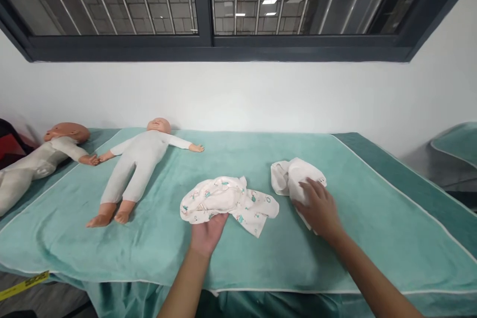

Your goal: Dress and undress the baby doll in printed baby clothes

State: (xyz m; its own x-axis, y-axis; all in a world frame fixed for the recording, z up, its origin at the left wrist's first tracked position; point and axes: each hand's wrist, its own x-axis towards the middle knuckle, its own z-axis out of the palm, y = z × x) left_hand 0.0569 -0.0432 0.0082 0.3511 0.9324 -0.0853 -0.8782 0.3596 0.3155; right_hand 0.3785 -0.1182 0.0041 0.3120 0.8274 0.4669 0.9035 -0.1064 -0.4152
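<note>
My left hand (209, 231) is closed around the underside of a white baby garment (227, 199) with small green and red prints, its fingers hidden beneath the cloth. One part of the garment hangs out to the right. Farther right, my right hand (318, 207) rests on a bunched plain white cloth (296, 176), fingers curved over its right side. Whether those fingers grip the cloth or only press on it, I cannot tell. A baby doll (143, 159) in a white suit lies on its back to the left of both hands.
A teal blanket (238, 154) covers the bed. At the far left lies a second baby doll (44, 159), next to a red and black item (11, 144). A white wall (238, 94) and a dark-framed window (208, 47) rise behind. Yellow tape (24, 285) shows at lower left.
</note>
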